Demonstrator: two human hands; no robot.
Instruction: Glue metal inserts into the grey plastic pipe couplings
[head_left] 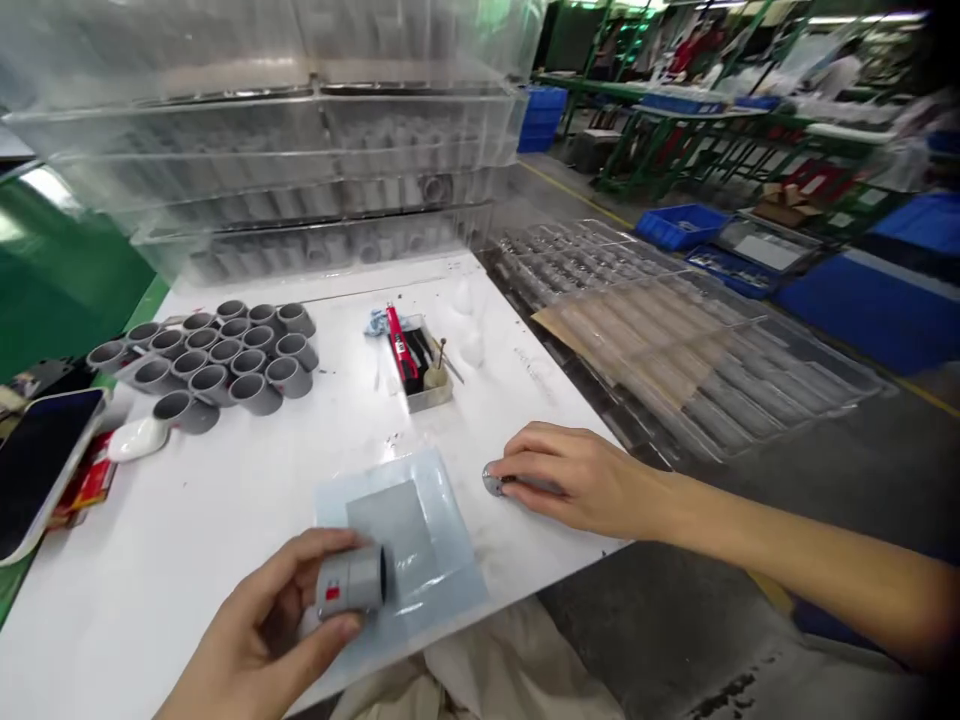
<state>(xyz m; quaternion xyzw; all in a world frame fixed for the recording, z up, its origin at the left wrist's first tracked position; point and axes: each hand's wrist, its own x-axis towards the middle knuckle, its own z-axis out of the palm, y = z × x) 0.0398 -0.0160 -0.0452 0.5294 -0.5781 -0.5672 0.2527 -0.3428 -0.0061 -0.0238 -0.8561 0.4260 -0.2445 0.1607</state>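
Note:
My left hand point(281, 620) grips a short grey plastic pipe fitting point(351, 582) with a small red mark on its side. The fitting lies sideways above a light blue sheet point(454, 535) that has a grey square pad point(390, 520) on it. At the table's right side, my right hand point(566, 475) has its fingers closed on a small round metal piece point(492, 480), close to the white surface. Most of that piece is hidden by the fingers, so its kind does not show.
Several grey pipe fittings point(225, 352) stand grouped at the left, near a white mouse-shaped object point(138, 439) and a phone point(49, 450). A small box point(431, 400) with a red-handled cutter point(401, 342) sits mid-table. Stacked clear bins point(300, 180) rise behind; clear trays point(675, 330) lie right.

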